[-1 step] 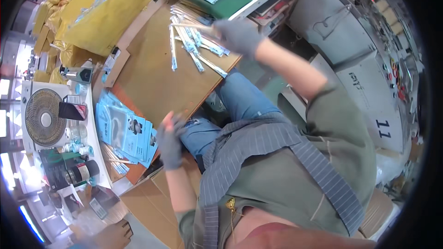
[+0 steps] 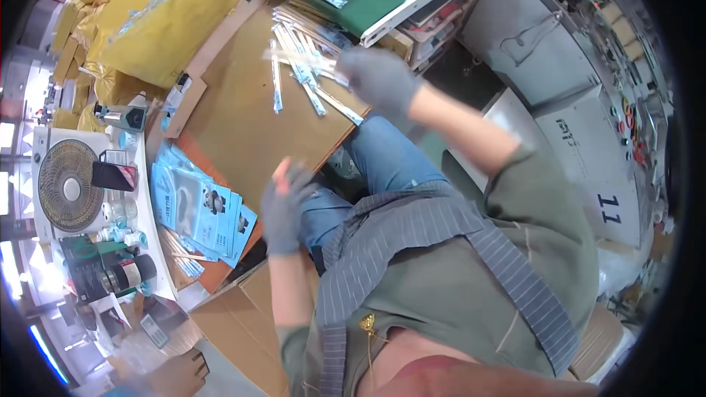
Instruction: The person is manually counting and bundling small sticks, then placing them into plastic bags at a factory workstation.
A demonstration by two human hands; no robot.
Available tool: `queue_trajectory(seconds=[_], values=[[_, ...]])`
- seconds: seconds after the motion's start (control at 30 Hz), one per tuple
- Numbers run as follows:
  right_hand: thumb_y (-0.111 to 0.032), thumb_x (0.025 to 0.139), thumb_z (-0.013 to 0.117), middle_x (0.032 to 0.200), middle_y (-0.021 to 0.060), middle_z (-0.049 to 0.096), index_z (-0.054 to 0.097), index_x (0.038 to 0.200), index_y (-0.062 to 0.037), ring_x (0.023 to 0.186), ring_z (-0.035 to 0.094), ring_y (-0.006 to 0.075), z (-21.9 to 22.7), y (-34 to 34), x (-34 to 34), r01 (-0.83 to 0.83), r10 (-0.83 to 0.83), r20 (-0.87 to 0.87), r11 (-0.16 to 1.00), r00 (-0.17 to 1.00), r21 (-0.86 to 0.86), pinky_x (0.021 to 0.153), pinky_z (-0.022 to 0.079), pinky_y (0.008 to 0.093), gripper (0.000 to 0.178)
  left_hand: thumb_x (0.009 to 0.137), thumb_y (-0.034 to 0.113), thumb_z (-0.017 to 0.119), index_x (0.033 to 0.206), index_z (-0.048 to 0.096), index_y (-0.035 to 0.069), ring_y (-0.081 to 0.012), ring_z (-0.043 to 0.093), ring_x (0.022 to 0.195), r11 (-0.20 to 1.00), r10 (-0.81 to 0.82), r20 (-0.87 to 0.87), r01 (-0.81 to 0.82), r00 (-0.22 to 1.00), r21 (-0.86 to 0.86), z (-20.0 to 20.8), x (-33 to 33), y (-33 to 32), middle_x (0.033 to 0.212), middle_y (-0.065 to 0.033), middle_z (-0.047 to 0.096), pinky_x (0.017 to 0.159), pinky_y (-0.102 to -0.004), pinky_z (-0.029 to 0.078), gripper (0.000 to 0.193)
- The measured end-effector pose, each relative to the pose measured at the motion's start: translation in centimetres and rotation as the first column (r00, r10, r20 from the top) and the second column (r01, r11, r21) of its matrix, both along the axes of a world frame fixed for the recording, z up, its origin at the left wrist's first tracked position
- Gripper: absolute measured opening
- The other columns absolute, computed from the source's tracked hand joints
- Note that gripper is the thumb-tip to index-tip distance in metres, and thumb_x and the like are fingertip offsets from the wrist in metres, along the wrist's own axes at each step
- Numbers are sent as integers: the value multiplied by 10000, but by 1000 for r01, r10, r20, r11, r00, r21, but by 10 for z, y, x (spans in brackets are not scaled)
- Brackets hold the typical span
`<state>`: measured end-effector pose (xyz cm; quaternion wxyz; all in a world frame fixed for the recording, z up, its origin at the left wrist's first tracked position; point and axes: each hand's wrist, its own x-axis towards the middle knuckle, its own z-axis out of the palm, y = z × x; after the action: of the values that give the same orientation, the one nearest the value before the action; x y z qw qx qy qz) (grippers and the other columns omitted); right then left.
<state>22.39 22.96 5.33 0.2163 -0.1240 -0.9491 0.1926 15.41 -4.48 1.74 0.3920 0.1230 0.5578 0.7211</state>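
Note:
My right hand (image 2: 379, 79), in a grey glove, is closed around one end of a pair of wrapped chopsticks (image 2: 298, 59), smeared by motion. Beneath them a loose pile of chopsticks in clear and blue sleeves (image 2: 303, 77) lies on the brown tabletop (image 2: 246, 103). My left hand (image 2: 285, 202), also gloved with a bare fingertip showing, hovers by the table's near edge above my lap. Its fingers are blurred, and I see nothing clearly held in them. Left of it lie several blue pouches with a panda picture (image 2: 195, 209).
A green conveyor belt (image 2: 353, 11) carrying spaced chopstick packs runs beyond the table. Yellow sacks (image 2: 165, 37) stand far left. A fan (image 2: 71, 190) and bottles occupy the left shelf. Another person's hand (image 2: 180, 375) shows at lower left; a grey machine cabinet (image 2: 581, 154) is at right.
My right hand has shifted slightly down, and the chopsticks in it have swung lower over the pile. My left hand has moved up and to the right.

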Motion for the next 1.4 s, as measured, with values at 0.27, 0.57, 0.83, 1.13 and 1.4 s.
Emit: queue_trajectory(seconds=[0.27,0.57,0.83,1.13,1.4], values=[[-304,875,553,1071,191,556,507,1211,-17,966,565,346,-70,-23,47,-202,176,-149,963,973,-176,842,469,386,445,935,261,486,918,559,-18,-171,536,632,977,75,317,-133,945,167,-55,-98,100,860,-168,604,511,-251,431,289],[-448,861,519,1369,263,372,267,1415,2,1269,361,385,-150,114,-96,-79,59,-138,986,989,-147,1063,272,409,757,923,270,495,1079,519,-91,-256,586,881,844,287,-611,-497,738,-203,-142,-147,176,957,-176,584,781,-351,460,394],[-306,798,581,1303,259,439,458,1324,-88,1237,396,382,-123,2,-142,75,33,191,845,981,-529,1055,304,409,583,906,180,550,1315,385,-28,-257,594,946,874,422,-266,-467,867,-138,-108,-144,218,1164,-189,564,774,-361,491,487],[-405,769,627,1287,247,447,400,1354,-83,1218,420,382,-119,-23,-45,-128,-15,-242,816,970,-563,1017,343,434,705,905,278,554,1379,318,-47,-308,540,1097,865,195,-517,-395,833,-310,-134,-193,122,1252,-263,496,919,-360,433,621],[-500,813,561,1452,275,234,320,1395,-40,1356,212,438,-164,-63,-66,-388,392,-176,920,903,57,1074,173,566,780,878,357,554,1198,528,-50,-384,496,1113,759,-112,-936,-579,333,-296,-132,-181,114,1190,-255,538,966,-430,377,518]])
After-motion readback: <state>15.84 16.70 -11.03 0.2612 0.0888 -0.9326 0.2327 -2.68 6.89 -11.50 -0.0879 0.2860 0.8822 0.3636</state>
